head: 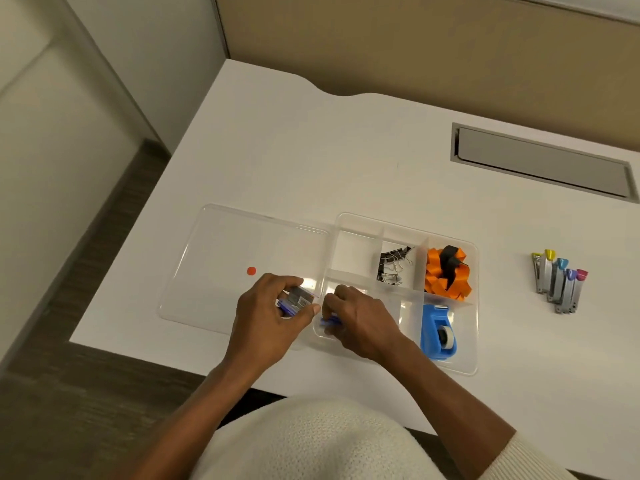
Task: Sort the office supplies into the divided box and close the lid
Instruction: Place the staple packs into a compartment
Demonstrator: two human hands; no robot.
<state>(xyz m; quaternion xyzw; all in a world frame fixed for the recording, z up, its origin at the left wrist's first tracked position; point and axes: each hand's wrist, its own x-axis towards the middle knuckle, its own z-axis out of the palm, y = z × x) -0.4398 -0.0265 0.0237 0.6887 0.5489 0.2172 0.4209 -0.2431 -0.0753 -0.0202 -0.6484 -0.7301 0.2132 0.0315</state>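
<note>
A clear divided box lies on the white desk, its lid flat beside it on the left. My left hand grips a stack of small staple boxes over the lid's right edge. My right hand pinches one small blue staple box down in the box's front left compartment. Black binder clips fill a middle compartment, orange and black pieces the back right one, and a blue tape dispenser the front right one. Several small staplers lie on the desk to the right.
A red dot marks the lid. A grey cable hatch is set into the desk at the back right. The desk's front edge runs close below the box, and its left edge drops to dark floor.
</note>
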